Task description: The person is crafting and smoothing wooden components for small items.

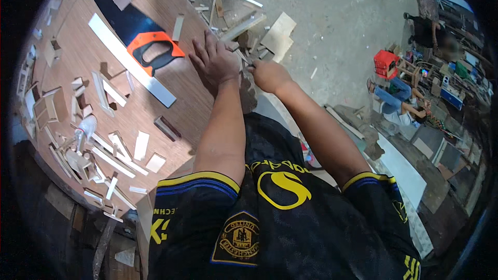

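Note:
My left hand (215,63) lies on the edge of a brown wood-grain tabletop, its fingers spread and pressing down. A small wooden piece (232,46) sits beside its thumb side; whether the hand grips it I cannot tell. Just right of it, off the table's edge, my right hand (271,76) is closed, with the fingers curled round something small and mostly hidden. A handsaw (154,52) with an orange and black handle rests on the tabletop, left of my left hand. Beside the saw lies a long white strip (129,62).
Cut wood pieces and a clear plastic bottle (86,126) cover the table's left side. A short dark-edged block (167,128) lies nearer me. Offcuts and a pale board (278,36) are on the floor beyond my hands. Other people, a red crate (386,64) and clutter are at right.

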### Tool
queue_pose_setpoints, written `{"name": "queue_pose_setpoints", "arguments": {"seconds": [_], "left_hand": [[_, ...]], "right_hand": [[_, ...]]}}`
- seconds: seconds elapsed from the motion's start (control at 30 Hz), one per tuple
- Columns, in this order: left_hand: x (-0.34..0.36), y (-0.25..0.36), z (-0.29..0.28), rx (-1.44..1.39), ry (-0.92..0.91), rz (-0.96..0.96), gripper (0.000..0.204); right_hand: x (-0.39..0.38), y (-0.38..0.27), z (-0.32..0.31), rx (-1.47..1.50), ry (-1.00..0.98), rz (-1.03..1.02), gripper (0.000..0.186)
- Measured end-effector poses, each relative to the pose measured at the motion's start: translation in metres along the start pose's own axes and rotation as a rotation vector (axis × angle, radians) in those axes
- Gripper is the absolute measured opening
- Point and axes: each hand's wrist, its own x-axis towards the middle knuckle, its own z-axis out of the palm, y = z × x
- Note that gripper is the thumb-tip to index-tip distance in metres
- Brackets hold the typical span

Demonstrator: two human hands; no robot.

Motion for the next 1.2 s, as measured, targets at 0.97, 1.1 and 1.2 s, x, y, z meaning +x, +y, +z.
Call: {"name": "queue_pose_setpoints", "arguments": {"seconds": [0.97,1.1,1.2], "left_hand": [[-0.001,-0.001,-0.004,0.014,0.02,0.003,0.016],[0.0,-0.001,-0.004,-0.028,0.042,0.009,0.015],[-0.002,-0.001,-0.005,-0.033,0.053,0.017,0.014]], "right_hand": [[-0.124,0.092,0.031,0.801,-0.014,0.058,0.049],[-0.118,0.091,0.036,0.999,-0.076,-0.001,0.045],[-0.121,0.098,0.036,1.014,-0.133,-0.015,0.042]]}}
